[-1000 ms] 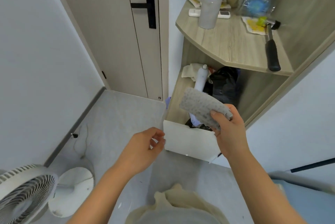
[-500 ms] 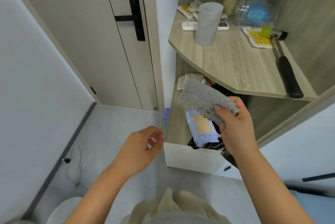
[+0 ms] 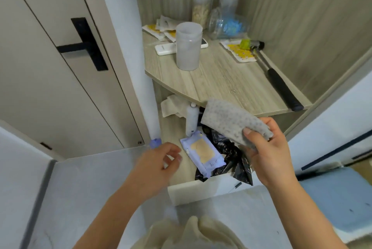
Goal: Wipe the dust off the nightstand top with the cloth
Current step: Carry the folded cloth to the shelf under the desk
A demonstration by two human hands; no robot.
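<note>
Grey and dimpled, being pinched between the thumb and curled fingers of the right hand (image 3: 267, 152): holding the cloth (image 3: 231, 120) up and left of that hand, in the air by the front edge of the nightstand tabletop (image 3: 225, 81). Hovering the left hand (image 3: 157, 164), loosely curled and gripping nothing, by the open drawer (image 3: 201, 192), just left of the wipes pack (image 3: 203, 152).
</note>
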